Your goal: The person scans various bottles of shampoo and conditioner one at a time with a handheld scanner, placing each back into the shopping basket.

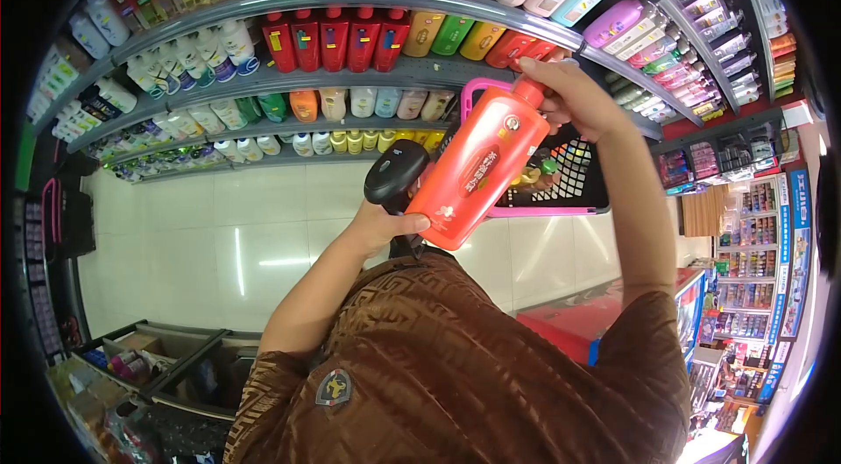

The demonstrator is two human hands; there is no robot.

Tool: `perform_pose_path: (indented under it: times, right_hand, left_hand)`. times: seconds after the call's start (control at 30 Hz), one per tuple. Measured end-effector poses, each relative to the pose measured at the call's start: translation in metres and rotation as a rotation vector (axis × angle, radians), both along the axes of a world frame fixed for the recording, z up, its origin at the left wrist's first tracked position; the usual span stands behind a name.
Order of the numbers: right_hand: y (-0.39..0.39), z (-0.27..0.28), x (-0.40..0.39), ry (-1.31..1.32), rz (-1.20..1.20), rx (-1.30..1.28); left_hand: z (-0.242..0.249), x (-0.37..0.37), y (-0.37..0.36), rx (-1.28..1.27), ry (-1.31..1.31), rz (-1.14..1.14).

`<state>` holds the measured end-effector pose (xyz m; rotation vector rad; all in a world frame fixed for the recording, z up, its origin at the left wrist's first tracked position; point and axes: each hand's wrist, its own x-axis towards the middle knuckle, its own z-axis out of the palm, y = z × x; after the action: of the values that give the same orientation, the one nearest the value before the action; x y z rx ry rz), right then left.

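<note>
An orange-red shampoo bottle [480, 162] with a dark oval label is held tilted in front of my chest, its cap up to the right. My right hand [569, 96] grips it around the cap and neck. My left hand [378, 223] is closed around the handle of a black barcode scanner [396, 171], whose head points up beside the bottle's lower left side. The left thumb reaches the bottle's bottom corner. Behind the bottle is a black basket with a pink rim [547, 212], holding a few small items partly hidden by the bottle.
Curved-looking shelves [350, 78] full of bottles stand ahead, with red bottles [333, 42] in the middle rows. Pale floor tiles [210, 245] lie below. A red-topped counter [569, 328] is at the right, a dark-framed case [175, 359] at the lower left. More stocked racks [749, 271] line the far right.
</note>
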<state>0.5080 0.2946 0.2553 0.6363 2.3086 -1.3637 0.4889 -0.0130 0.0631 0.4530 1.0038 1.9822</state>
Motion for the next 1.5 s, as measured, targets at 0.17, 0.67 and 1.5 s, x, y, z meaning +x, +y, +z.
perform_pose_path:
  times: [0.17, 0.67, 1.5]
  right_hand:
    - [-0.1, -0.102, 0.031, 0.816, -0.592, -0.675]
    - [-0.055, -0.199, 0.072, 0.314, -0.466, -2.085]
    - [0.008, -0.165, 0.071, 0.357, -0.149, -1.647]
  left_hand:
    - [0.011, 0.007, 0.0, -0.137, 0.286, 0.243]
    - [0.088, -0.011, 0.022, -0.256, 0.704, -0.205]
    - [0.086, -0.009, 0.085, -0.447, 0.703, -0.277]
